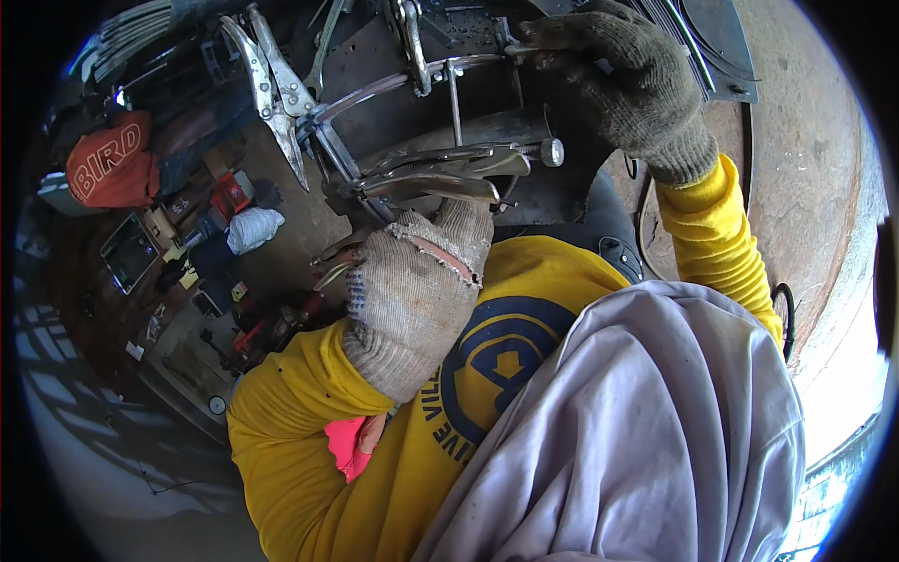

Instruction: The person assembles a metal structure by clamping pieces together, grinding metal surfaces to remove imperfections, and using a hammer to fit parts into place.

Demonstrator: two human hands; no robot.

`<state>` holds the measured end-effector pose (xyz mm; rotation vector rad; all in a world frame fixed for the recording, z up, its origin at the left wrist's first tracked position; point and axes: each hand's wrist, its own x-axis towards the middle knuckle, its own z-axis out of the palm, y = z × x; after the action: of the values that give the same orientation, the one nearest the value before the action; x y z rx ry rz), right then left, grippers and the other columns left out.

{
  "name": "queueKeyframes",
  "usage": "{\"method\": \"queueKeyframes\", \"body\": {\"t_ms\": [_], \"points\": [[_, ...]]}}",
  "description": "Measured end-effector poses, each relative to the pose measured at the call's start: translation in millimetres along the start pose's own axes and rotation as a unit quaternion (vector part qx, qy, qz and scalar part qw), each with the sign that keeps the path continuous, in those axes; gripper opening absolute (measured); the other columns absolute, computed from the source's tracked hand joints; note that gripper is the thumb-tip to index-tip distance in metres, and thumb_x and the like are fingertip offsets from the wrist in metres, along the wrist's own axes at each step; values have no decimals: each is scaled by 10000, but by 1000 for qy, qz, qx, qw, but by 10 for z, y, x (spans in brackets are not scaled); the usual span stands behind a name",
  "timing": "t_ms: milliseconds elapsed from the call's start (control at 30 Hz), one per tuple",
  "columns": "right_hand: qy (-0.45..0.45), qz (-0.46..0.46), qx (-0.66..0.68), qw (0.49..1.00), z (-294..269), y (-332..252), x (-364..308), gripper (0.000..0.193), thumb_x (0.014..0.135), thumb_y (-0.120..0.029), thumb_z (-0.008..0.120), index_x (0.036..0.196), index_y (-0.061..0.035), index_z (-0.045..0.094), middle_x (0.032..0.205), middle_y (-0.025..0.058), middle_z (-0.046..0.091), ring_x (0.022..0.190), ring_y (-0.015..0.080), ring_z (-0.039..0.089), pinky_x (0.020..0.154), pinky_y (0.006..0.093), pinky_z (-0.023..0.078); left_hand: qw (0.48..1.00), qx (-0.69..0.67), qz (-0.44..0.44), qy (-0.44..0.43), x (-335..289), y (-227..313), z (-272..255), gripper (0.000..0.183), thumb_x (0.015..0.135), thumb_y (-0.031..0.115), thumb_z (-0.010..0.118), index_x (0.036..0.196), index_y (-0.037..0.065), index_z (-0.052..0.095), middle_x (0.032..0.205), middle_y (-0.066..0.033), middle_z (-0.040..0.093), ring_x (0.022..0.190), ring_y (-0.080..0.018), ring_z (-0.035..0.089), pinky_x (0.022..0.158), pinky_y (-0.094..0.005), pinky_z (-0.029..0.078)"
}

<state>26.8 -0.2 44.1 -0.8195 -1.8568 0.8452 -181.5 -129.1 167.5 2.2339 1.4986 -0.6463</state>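
My left hand [417, 276], in a pale knitted glove torn across the back, is closed at the handles of metal locking pliers [431, 184]; its fingertips are partly hidden beneath them. These pliers sit by the lower end of a metal frame [337, 150] of straight bars and a curved rod. Farther up and to the right, my right hand [637, 89] wears a dark, dirty knitted glove. Its fingers are bent, their tips at the right end of the curved rod [473, 61]. A second pair of locking pliers [269, 89] clamps the frame's left side, and a clamp [412, 47] grips the rod's middle.
Metal rods [126, 42] lie in a bundle at the far left. A person in an orange-red shirt [117, 159] is at the left, near a pale plastic bag [253, 229] and scattered tools. A black cable [747, 159] runs at the right. Mauve-grey cloth [646, 421] hangs over me.
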Motion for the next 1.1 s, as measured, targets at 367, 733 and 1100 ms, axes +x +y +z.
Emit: {"method": "queueKeyframes", "body": {"t_ms": [367,733,1100], "points": [[-2,-12,97,995,219,-10,87,199,817,-88,730,1015,-73,724,875,113,688,794,322,679,698,390,555,1000,15,-6,4,18,-39,20,505,869,126,604,1358,36,519,957,-198,686,727,-332,677,647,-455,547],[-83,-8,90,992,298,-34,217,323,748,-156,804,1057,-109,723,905,102,649,845,303,648,736,389,535,994,95,14,-53,36,-75,-60,523,869,192,597,1366,47,517,1020,-153,592,659,-306,637,625,-446,532],[-74,-50,22,996,163,-21,200,306,744,-137,790,1036,-89,715,953,114,661,840,295,661,726,398,540,984,145,24,-102,35,-11,-168,713,864,429,614,1458,59,477,1595,-87,332,719,-245,600,660,-385,525]]}}
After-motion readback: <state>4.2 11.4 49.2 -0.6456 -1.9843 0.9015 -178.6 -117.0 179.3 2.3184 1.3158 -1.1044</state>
